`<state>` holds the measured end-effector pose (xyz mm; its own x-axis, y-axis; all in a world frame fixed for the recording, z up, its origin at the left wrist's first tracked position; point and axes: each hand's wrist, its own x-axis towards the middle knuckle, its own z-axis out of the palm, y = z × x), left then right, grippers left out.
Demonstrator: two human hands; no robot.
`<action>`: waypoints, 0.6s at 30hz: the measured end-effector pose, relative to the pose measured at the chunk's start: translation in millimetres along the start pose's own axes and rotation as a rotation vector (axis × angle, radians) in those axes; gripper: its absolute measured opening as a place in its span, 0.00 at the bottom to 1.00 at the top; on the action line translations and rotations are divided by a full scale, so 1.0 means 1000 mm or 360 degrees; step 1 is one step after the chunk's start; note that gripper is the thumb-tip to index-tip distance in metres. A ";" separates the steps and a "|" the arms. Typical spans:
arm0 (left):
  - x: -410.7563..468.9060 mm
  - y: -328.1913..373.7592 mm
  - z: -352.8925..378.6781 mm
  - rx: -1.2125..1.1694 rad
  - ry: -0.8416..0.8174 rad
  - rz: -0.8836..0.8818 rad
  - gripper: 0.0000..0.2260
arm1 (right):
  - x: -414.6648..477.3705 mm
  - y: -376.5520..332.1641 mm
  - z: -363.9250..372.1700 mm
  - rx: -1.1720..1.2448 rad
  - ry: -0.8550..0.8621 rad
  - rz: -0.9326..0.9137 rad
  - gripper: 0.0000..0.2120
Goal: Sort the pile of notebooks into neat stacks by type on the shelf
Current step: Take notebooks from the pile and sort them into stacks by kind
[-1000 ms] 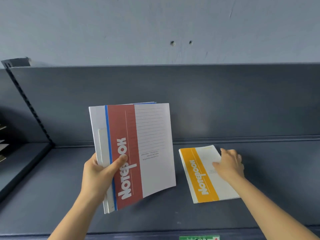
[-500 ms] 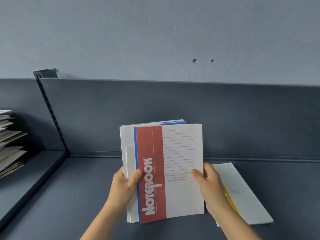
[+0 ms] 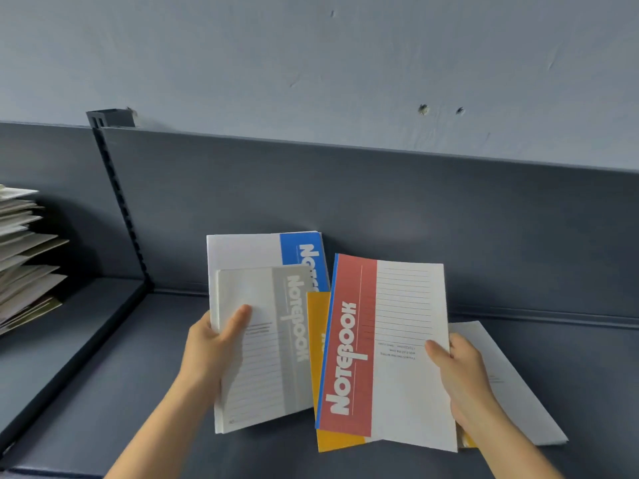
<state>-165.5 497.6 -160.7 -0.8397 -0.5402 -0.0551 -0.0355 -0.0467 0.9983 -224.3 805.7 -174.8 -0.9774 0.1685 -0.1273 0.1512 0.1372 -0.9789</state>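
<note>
Your left hand (image 3: pixel 211 350) grips a small fan of books at their left edge, thumb curled across the cover of the grey notebook (image 3: pixel 269 340), with the blue notebook (image 3: pixel 301 250) standing taller behind it. Your right hand (image 3: pixel 463 375) pinches the red notebook (image 3: pixel 390 340) at its right edge, thumb on the lined white panel, and holds it tilted and apart from the left bundle. A yellow notebook (image 3: pixel 316 340) shows in the gap between the two. I cannot tell which hand carries it, so check that before you let anything go.

Below your right wrist, a yellow-banded notebook (image 3: pixel 511 385) lies flat on the shelf (image 3: pixel 121 392), mostly covered by your hand. Red probably needs its own spot, so set it down beside that book, not on it. Lower it flat, spine facing the same way, and square it to the shelf's back edge. Tighten your left thumb first, as the fanned covers look ready to slide. The unsorted pile (image 3: pixel 24 250) waits on the next bay to the left.
</note>
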 end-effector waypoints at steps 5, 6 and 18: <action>0.001 -0.010 -0.012 0.0041 -0.0095 -0.0157 0.13 | -0.008 0.006 0.036 0.0003 -0.0115 0.0125 0.05; -0.002 -0.013 -0.009 0.0037 -0.0112 -0.0188 0.14 | -0.010 0.008 0.042 -0.0035 -0.0116 0.0146 0.06; -0.013 -0.020 0.015 -0.0152 -0.0284 -0.0287 0.13 | -0.018 0.001 0.061 0.0140 -0.0001 0.0428 0.09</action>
<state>-161.9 518.4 -179.2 -0.9071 -0.3596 -0.2188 -0.1489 -0.2122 0.9658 -215.5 742.8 -183.1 -0.9041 0.1867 -0.3844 0.3917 0.0027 -0.9201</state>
